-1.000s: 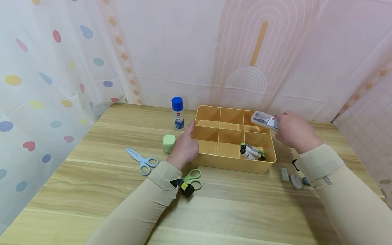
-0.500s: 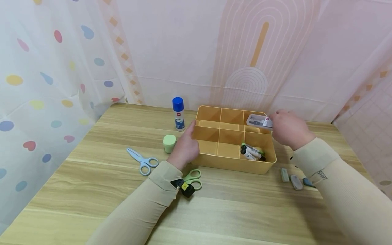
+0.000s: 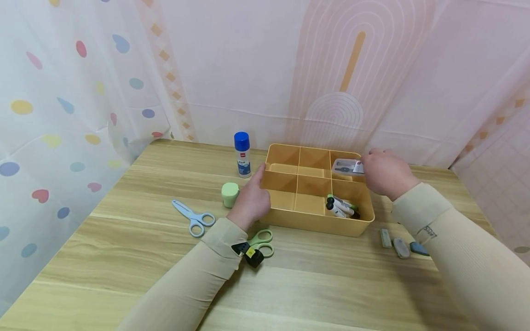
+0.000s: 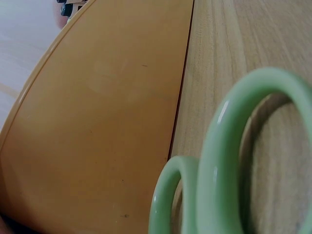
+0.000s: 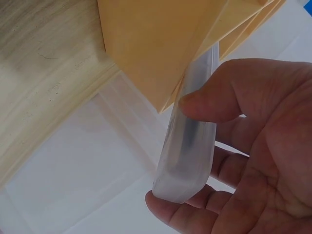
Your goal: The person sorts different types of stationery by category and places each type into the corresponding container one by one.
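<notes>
A wooden table carries an orange tray split into six compartments, and the left wrist view shows the tray's outer wall standing right on the tabletop. The left hand rests against the tray's left side with its thumb up at the rim, the fingers lying relaxed along the wall and curled round nothing. The right hand is at the tray's far right corner and pinches a clear plastic case, which sits tilted in the far right compartment with its near end in the hand; in the right wrist view the case is clamped between thumb and fingers, just beside the tray's orange corner. A few markers lie in the near right compartment, close together. Blue scissors lie on the table well to the left of the tray, and green scissors lie just in front of it beside the left wrist, their handle loops filling the left wrist view. A glue stick with a blue cap stands upright near the tray's far left corner, and a small green cylinder stands just left of the left hand. Three small erasers lie in a row on the table to the right of the tray.
</notes>
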The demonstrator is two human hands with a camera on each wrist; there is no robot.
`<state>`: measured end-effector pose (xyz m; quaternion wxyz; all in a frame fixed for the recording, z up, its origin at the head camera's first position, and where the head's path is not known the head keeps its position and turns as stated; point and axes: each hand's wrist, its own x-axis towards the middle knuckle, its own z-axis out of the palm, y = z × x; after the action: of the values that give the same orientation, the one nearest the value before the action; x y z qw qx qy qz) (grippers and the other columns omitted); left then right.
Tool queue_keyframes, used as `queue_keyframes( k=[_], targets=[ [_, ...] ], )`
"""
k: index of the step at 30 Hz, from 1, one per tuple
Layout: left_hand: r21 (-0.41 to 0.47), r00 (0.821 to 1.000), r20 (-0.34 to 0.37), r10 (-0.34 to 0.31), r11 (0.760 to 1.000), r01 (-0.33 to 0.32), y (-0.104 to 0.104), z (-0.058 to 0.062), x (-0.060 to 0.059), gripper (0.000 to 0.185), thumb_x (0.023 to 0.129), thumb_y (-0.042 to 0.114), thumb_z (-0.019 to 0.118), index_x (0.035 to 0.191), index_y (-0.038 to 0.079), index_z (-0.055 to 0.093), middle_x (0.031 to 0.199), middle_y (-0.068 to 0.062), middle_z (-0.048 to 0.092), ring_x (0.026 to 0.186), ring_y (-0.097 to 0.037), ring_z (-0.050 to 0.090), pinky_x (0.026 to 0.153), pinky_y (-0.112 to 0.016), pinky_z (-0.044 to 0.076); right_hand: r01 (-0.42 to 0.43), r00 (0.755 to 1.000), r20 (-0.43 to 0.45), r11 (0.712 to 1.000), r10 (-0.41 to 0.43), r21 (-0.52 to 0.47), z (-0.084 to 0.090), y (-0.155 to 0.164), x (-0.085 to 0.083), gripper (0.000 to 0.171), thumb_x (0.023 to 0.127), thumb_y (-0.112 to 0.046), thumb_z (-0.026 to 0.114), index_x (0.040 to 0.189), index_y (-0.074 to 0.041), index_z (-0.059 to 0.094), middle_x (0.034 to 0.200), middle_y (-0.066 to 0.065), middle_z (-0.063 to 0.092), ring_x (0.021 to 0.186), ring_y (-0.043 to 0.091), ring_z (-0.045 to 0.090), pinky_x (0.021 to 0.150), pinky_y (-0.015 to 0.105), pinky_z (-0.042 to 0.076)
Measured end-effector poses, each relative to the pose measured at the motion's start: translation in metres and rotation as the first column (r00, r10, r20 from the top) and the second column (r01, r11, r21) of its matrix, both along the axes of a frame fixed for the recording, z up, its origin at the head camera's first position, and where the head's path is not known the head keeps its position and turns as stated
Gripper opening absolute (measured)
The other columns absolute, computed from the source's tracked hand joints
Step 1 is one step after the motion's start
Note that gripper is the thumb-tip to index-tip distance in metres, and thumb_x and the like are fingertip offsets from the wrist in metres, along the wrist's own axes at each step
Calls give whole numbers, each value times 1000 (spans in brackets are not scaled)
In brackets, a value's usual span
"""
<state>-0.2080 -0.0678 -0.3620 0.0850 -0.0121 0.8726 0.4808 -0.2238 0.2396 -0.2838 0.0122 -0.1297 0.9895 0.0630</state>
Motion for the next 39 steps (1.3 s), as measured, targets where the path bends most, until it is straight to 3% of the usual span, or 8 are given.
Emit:
queue_keyframes(
  k=[15, 23, 34, 39],
  targets=[
    [-11, 1000, 2, -1, 1000, 1, 1, 1, 1, 85, 96, -3, 38, 170, 31, 16, 174, -7, 31, 124, -35, 61, 48, -25, 42, -43, 999, 15, 998, 42, 45, 1, -8, -5, 18, 90, -3, 70, 106, 3, 72, 100, 21, 67, 84, 37, 59, 70, 53, 61],
    [1, 1000, -6, -6, 1000, 6, 2, 1, 1, 85, 96, -3, 38, 170, 31, 16, 174, -7, 31, 131, -35, 57, 50, -27, 43, -52, 998, 42, 997, 49, 61, 2, -12, -8, 16, 89, -4, 73, 104, 2, 73, 94, 18, 67, 81, 33, 58, 66, 48, 59],
    [5, 1000, -10, -14, 1000, 14, 1, -1, 0, 85, 96, -3, 37, 170, 31, 15, 174, -6, 29, 139, -32, 52, 58, -30, 48, -86, 995, 55, 993, 81, 87, 3, -12, -11, 7, 92, -3, 69, 97, 0, 73, 93, 16, 69, 83, 34, 61, 72, 51, 60],
    [1, 1000, -8, -10, 1000, 10, 2, -1, 0, 85, 95, -3, 38, 170, 32, 16, 174, -5, 30, 137, -32, 53, 56, -29, 47, -101, 994, 52, 990, 97, 94, 3, -13, -12, 5, 92, -2, 67, 92, -1, 72, 91, 15, 70, 81, 33, 61, 75, 52, 60]
  ],
)
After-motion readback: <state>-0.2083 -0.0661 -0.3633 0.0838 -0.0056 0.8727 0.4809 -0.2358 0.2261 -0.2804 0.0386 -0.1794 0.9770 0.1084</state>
